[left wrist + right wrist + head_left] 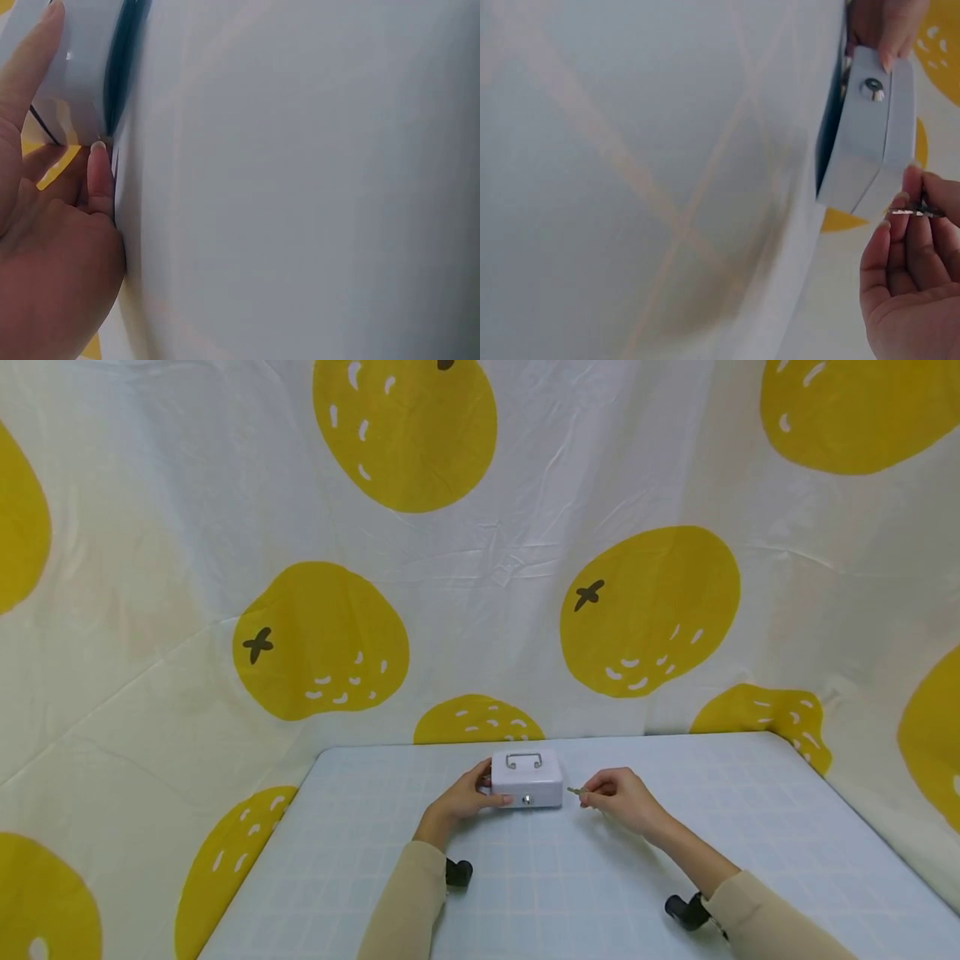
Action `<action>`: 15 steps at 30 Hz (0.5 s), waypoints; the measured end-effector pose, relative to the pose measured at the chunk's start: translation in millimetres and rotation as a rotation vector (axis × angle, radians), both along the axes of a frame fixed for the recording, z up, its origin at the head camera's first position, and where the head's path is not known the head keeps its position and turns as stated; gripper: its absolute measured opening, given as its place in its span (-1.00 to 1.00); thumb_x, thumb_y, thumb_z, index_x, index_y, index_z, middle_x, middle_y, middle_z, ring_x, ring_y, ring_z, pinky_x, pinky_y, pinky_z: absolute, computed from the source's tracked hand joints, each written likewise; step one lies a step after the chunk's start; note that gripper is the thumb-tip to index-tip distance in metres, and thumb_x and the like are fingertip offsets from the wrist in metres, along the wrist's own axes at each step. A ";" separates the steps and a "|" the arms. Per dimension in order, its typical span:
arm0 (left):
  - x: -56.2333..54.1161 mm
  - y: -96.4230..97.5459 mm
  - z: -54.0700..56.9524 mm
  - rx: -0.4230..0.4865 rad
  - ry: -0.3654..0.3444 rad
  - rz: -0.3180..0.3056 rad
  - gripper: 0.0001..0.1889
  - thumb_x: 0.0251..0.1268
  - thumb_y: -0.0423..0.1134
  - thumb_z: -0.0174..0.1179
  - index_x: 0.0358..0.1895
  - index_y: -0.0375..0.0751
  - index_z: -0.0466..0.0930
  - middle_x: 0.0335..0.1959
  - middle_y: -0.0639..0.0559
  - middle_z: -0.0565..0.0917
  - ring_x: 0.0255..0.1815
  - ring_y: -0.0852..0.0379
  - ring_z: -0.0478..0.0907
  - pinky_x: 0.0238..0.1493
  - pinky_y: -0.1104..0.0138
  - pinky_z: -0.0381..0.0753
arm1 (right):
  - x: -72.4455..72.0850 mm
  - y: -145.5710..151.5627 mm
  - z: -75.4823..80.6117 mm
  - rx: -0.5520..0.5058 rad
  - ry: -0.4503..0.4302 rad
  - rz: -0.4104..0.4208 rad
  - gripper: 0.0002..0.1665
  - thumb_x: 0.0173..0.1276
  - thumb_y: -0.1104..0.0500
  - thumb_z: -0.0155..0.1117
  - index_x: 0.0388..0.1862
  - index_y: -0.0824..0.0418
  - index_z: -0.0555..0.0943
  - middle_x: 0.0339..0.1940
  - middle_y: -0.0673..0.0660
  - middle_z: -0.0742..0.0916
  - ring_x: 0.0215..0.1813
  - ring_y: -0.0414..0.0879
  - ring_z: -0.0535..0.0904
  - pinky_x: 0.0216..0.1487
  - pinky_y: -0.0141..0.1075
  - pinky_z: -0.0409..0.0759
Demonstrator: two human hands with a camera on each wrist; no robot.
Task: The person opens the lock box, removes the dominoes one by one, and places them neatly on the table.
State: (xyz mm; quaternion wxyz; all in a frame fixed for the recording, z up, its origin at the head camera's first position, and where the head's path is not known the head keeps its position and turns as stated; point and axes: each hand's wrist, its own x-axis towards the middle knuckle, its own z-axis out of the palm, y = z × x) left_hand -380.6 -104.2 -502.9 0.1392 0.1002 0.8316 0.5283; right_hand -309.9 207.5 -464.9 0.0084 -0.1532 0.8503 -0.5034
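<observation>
A small white cash box (527, 783) stands toward the far side of the table, its wire handle (523, 762) on the lid and a round lock (873, 90) in its front. My left hand (465, 797) grips the box at its left end, thumb along the front face and fingers round the side. Just off the right end of the box, my right hand (621, 797) pinches a small metal key (915, 211) between thumb and fingers, its blade pointing left. In the right wrist view a dark underside shows below the box's front edge.
The table (540, 893) wears a pale checked cloth. Behind it hangs a white curtain (487, 610) printed with large yellow fruit. Black wrist cameras stick out by both sleeves, one at the left (458, 872) and one at the right (686, 912).
</observation>
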 end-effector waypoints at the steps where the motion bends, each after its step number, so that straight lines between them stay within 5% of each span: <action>1: 0.0 0.0 -0.2 -0.007 0.002 0.004 0.01 0.03 0.03 0.60 0.58 0.08 0.24 0.22 0.00 0.53 0.20 -0.03 0.39 0.35 -0.01 0.35 | 0.5 -1.4 -0.1 0.003 -0.001 0.002 -0.87 0.40 0.26 0.38 -0.23 0.35 0.71 -0.35 0.17 0.80 -0.23 0.20 0.67 -0.26 -0.30 0.57; 15: -0.8 -0.5 -4.7 0.002 0.028 0.002 -0.01 0.07 0.08 0.56 0.59 0.10 0.24 0.20 0.02 0.54 0.19 -0.03 0.40 0.38 -0.05 0.33 | 0.6 -14.0 -5.4 0.026 -0.006 0.006 -0.85 0.35 0.18 0.46 -0.37 0.23 0.72 -0.47 0.04 0.79 -0.31 0.13 0.66 -0.39 -0.33 0.51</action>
